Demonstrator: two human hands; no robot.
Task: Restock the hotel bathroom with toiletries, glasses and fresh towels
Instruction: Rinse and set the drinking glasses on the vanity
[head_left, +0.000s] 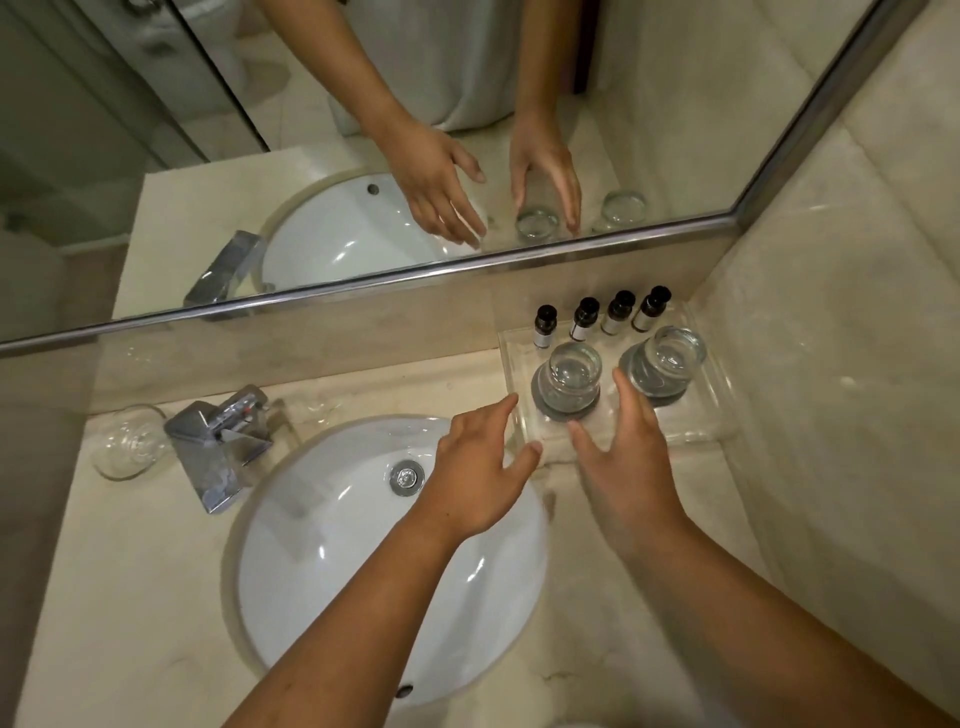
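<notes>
Head view looks down past the mirror (311, 130) onto the marble counter (130, 571), with the white sink (363, 545) below my arms and the chrome tap (223, 441) at its back left.

I judge I am in the toiletries-and-glasses step, squaring up the display. The clear tray (696, 426) sits in the back right corner of the counter. My left hand (475, 470) reaches to its near left corner and my right hand (621, 467) to its front edge. Both are spread wide and hold nothing; whether the fingertips touch the tray I cannot tell.

On the tray, the near glass (569, 376) and the far glass (667, 361) stand upside down on dark coasters, with four small bottles (584, 318) in a row behind. A stemmed glass (127, 444) lies left of the tap.

Next, I think, comes a light nudge to the tray without toppling the glasses; no towels show.

The bottles carry pale labels, their print too small to read.
</notes>
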